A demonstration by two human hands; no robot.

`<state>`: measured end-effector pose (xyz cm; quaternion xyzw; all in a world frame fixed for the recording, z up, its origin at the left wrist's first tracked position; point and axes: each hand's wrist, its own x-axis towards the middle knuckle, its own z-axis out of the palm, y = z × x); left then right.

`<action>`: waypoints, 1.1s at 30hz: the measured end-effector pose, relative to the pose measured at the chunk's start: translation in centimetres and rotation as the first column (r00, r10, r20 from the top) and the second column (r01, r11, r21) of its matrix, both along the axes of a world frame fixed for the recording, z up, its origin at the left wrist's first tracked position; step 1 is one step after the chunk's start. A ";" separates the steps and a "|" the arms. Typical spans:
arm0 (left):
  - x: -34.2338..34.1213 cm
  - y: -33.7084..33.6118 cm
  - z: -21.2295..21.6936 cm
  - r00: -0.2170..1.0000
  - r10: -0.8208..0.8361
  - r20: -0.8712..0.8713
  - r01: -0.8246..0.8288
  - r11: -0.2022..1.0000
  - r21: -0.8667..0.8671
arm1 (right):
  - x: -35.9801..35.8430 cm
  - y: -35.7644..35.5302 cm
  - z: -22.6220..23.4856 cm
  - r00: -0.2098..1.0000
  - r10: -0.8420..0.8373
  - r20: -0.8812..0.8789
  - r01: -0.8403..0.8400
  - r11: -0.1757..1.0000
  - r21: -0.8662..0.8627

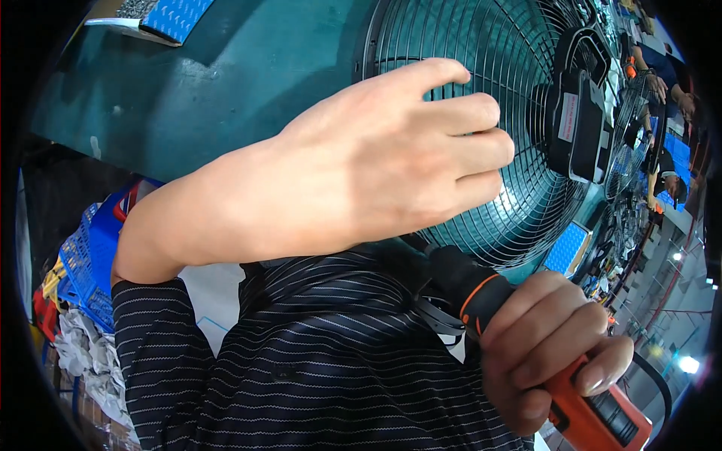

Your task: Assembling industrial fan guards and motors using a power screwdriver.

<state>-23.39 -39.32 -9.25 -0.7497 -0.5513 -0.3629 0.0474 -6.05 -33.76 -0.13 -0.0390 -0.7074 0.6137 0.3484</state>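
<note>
A round fan guard (519,218) of black wire, with a black motor housing (575,124) at its centre, lies on the green table. Over its near side is my left hand (410,146), back toward me and fingers curled. The thumb and whatever the palm may hold are hidden beneath it. My right hand (545,342) is wrapped round an orange and black power screwdriver (594,413) at lower right. The driver's dark nose points up and left, and its tip disappears under my left hand near the guard's rim.
A blue and white box (177,19) of small metal parts stands at the table's far left. Another blue box (568,248) sits right of the guard. Below the table's left edge is a blue plastic basket (86,255). Other people's hands (656,86) work at far right.
</note>
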 end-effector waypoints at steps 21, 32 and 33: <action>3.3 0.6 4.7 0.967 -0.044 -0.250 0.061 0.996 0.058 | 16.8 -1.9 -1.9 0.692 -0.688 -0.217 0.417 0.627 -0.658; 6.0 0.1 7.1 0.935 -0.060 -0.348 0.019 0.993 -0.120 | 21.8 -1.1 -8.0 0.622 -0.782 0.045 0.588 0.428 -0.686; 6.3 0.2 7.3 0.935 -0.069 -0.347 0.020 0.990 -0.141 | 21.7 -1.1 -8.4 0.595 -0.781 0.187 0.673 0.358 -0.647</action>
